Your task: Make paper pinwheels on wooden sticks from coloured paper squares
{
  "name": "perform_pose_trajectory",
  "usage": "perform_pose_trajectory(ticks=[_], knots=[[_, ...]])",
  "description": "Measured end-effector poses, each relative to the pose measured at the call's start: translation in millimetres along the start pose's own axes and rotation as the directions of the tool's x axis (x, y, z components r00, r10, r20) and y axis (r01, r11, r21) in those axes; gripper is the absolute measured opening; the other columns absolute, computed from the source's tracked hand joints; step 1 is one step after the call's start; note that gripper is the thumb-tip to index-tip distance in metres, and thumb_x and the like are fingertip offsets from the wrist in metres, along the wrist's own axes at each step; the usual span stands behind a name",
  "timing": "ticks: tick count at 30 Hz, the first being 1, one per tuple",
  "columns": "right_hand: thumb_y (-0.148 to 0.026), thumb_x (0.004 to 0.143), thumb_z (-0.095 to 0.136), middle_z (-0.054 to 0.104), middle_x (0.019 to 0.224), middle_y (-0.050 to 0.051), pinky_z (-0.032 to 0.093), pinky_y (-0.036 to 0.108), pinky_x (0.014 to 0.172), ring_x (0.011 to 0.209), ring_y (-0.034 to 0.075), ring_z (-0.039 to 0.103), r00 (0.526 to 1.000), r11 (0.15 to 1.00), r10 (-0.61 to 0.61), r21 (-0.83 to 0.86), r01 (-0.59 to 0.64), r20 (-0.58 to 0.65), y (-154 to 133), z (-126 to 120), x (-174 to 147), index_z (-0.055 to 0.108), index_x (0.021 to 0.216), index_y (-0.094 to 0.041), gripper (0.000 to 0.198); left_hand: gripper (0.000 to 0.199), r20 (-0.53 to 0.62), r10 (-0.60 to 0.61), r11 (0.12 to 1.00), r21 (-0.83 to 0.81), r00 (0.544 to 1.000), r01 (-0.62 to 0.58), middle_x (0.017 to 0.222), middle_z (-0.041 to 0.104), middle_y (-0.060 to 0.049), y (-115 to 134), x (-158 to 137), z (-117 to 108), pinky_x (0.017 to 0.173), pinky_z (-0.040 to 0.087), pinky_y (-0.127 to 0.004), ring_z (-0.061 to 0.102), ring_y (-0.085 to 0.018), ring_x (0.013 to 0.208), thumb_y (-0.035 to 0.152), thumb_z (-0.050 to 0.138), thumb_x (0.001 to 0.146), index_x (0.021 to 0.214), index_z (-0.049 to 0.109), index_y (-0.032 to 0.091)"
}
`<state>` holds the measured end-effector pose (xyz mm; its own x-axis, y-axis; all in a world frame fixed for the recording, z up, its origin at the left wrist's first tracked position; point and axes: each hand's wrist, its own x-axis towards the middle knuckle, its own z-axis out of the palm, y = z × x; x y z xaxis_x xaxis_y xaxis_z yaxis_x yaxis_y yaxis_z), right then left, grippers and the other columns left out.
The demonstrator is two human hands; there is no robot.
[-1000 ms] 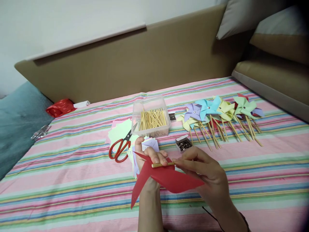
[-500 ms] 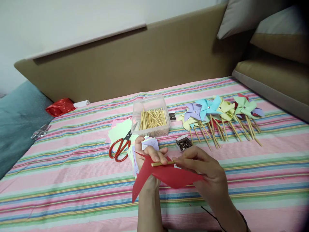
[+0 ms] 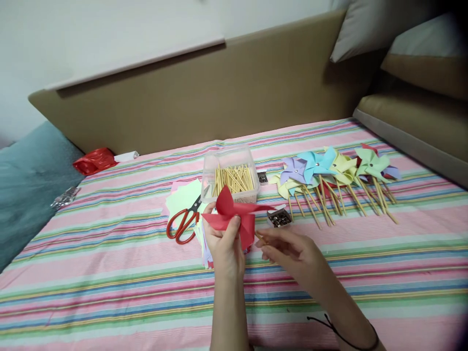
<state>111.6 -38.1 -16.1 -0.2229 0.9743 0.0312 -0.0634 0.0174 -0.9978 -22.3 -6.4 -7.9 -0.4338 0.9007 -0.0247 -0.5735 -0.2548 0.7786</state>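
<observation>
A red paper pinwheel [image 3: 234,209] faces me, its blades folded in and fanned out. My left hand [image 3: 226,241] is closed on it, the thumb pressed at its centre and the fingers hidden behind the paper. At its lower right, my right hand [image 3: 283,248] pinches a wooden stick [image 3: 260,237], of which only a short bit shows. The stick's other end is hidden behind the pinwheel. Just beyond my right hand is a small box of metal pins [image 3: 280,218]. Cut paper sheets [image 3: 204,243] lie under and beside my left hand.
A clear plastic box [image 3: 256,187] holds many wooden sticks [image 3: 234,179]. Red-handled scissors [image 3: 185,224] lie left of it on paper sheets [image 3: 183,195]. Finished pinwheels [image 3: 318,163] lie in a row at right. A red bag [image 3: 97,162] is at far left on the striped cloth [image 3: 120,273].
My left hand has turned over with the red pinwheel, so its front now faces me and the stick is mostly behind it. My right hand has shifted slightly, still pinching the stick.
</observation>
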Motion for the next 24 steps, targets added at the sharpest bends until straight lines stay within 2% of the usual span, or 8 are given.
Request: perform_pose_trajectory(ticks=[3,7,10,15,19,22,24], knots=[[-0.031,0.083,0.065,0.073,0.083,0.004,0.055,0.028,0.069,0.076,0.017,0.067,0.964,0.977,0.208,-0.077,-0.198,0.162,6,-6,-1,0.074,0.096,-0.018,0.02,0.06,-0.124,0.011,0.996,0.087,0.992,0.0,0.087,0.068,0.001,-1,4,1,0.068,0.052,-0.021,0.066,-0.009,0.068,0.022,0.087,0.058,0.107,0.053,0.021],[-0.03,0.08,0.066,0.071,0.075,0.002,0.051,0.025,0.063,0.07,0.016,0.066,0.917,0.936,0.342,-0.164,-0.313,0.205,12,-12,-2,0.073,0.084,-0.017,0.016,0.062,-0.189,0.029,0.985,0.174,0.982,0.004,0.078,0.067,0.002,-1,6,1,0.061,0.051,-0.019,0.063,-0.008,0.06,0.024,0.088,0.057,0.107,0.05,0.021],[-0.034,0.079,0.068,0.07,0.072,0.003,0.051,0.025,0.06,0.066,0.015,0.065,0.914,0.926,0.369,-0.157,-0.344,0.17,13,-16,-2,0.071,0.08,-0.015,0.019,0.06,-0.214,0.044,0.98,0.198,0.976,-0.001,0.073,0.065,0.003,-1,6,-1,0.061,0.05,-0.02,0.063,-0.009,0.059,0.025,0.087,0.058,0.105,0.05,0.02],[-0.035,0.073,0.072,0.069,0.072,0.003,0.052,0.027,0.057,0.063,0.016,0.064,0.914,0.918,0.393,-0.1,-0.383,0.104,15,-19,-2,0.069,0.101,-0.015,0.035,0.059,-0.264,0.071,0.983,0.182,0.962,-0.022,0.07,0.064,0.004,-1,9,-4,0.059,0.05,-0.021,0.063,-0.01,0.058,0.025,0.087,0.059,0.104,0.049,0.02],[-0.03,0.067,0.074,0.069,0.072,0.003,0.05,0.026,0.06,0.065,0.015,0.063,0.912,0.918,0.385,-0.162,-0.363,0.139,16,-19,-2,0.073,0.084,-0.015,0.022,0.064,-0.323,0.086,0.985,0.167,0.943,-0.033,0.073,0.064,0.003,3,11,-3,0.06,0.05,-0.021,0.064,-0.011,0.06,0.023,0.088,0.055,0.105,0.048,0.02],[-0.031,0.071,0.071,0.065,0.064,0.001,0.043,0.024,0.054,0.059,0.013,0.058,0.915,0.921,0.362,-0.222,-0.321,0.177,16,-20,-2,0.071,0.07,-0.015,0.016,0.064,-0.323,0.082,0.985,0.168,0.943,-0.029,0.071,0.063,0.004,8,13,-4,0.055,0.047,-0.02,0.061,-0.009,0.053,0.025,0.087,0.056,0.106,0.048,0.02],[-0.032,0.074,0.069,0.065,0.062,0.001,0.041,0.024,0.053,0.058,0.013,0.057,0.922,0.92,0.353,-0.24,-0.311,0.157,16,-22,-1,0.072,0.07,-0.015,0.017,0.058,-0.303,0.074,0.985,0.174,0.95,-0.021,0.069,0.062,0.006,11,16,-8,0.052,0.045,-0.019,0.058,-0.007,0.047,0.031,0.085,0.06,0.104,0.049,0.021]])
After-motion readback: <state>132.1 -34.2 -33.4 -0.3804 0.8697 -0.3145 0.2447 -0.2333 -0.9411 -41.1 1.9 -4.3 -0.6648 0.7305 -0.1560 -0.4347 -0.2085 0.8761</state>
